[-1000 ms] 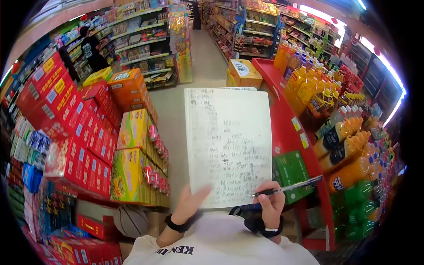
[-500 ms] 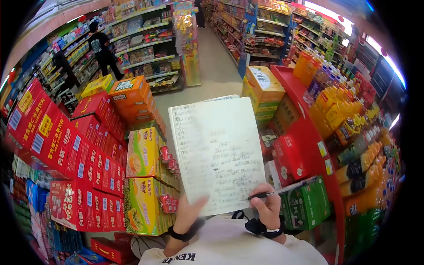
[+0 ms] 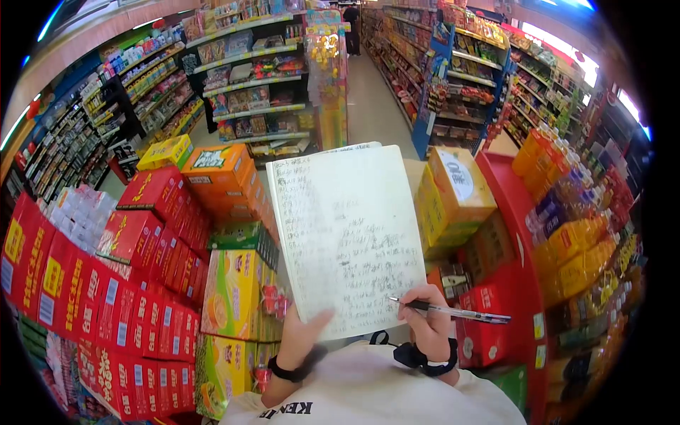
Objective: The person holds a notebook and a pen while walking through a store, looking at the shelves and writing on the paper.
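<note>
Shop shelves (image 3: pixel 255 95) are filling the background; left hand (image 3: pixel 303 338) is gripping the notebook (image 3: pixel 340 205) low (fingers hidden), right hand (image 3: pixel 428 322) is pinching a pen (image 3: pixel 457 312) over it. Probably mid-writing; next stroke's wanting steadiness.

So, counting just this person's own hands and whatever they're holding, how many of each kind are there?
Hands: 2, the left hand at the page's lower left edge and the right hand at its lower right
Notebook: 1, with handwriting on the page
Pen: 1, in the right hand
Total: 4
</note>
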Demonstrator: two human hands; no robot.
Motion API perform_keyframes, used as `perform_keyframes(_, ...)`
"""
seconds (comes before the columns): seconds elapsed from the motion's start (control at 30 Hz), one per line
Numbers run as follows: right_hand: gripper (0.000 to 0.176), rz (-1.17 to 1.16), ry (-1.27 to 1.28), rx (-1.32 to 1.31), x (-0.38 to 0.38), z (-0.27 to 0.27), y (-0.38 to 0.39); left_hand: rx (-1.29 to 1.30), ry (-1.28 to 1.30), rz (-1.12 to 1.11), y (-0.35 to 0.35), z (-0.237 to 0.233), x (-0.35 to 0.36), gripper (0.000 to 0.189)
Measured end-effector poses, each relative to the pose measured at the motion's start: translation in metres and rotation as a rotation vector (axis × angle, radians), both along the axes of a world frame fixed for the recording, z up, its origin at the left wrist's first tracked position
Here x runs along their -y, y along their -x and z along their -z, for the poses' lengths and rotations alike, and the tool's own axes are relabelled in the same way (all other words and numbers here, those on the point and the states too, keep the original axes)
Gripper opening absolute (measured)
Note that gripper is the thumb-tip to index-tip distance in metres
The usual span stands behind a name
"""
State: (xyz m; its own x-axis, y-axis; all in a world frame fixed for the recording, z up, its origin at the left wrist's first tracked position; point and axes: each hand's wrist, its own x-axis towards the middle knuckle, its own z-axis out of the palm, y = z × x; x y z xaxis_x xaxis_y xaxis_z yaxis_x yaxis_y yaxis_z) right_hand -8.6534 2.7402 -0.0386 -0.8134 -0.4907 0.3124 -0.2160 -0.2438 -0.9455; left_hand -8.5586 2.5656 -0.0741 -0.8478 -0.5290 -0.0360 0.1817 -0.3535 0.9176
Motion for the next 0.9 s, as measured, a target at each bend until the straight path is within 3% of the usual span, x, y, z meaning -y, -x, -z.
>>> perform_keyframes(0.13, 0.017, 0.010, 0.068, 0.031, 0.021, -0.008, 0.072, 0.018, 0.061, 0.005, 0.073, -0.007, 0.020, 0.033)
perform_keyframes(0.4, 0.012, 0.069, -0.058, 0.047, 0.040, 0.015, 0.177, 0.090, 0.030, 0.062, 0.180, 0.001, 0.049, 0.030)
perform_keyframes(0.43, 0.022, 0.021, -0.040, 0.126, 0.043, 0.011, 0.187, 0.103, 0.026, 0.083, 0.194, 0.002, 0.054, 0.029)
perform_keyframes(0.57, 0.036, 0.117, -0.020, 0.055, 0.062, 0.013, 0.231, 0.116, 0.008, 0.182, 0.249, 0.003, 0.074, 0.029)
perform_keyframes(0.67, 0.017, 0.179, 0.015, 0.045, 0.082, 0.019, 0.265, 0.128, 0.010, 0.240, 0.292, 0.005, 0.097, 0.029)
perform_keyframes(0.9, 0.016, 0.272, 0.041, 0.088, 0.165, 0.009, 0.347, 0.100, 0.056, 0.290, 0.390, -0.008, 0.184, 0.030)
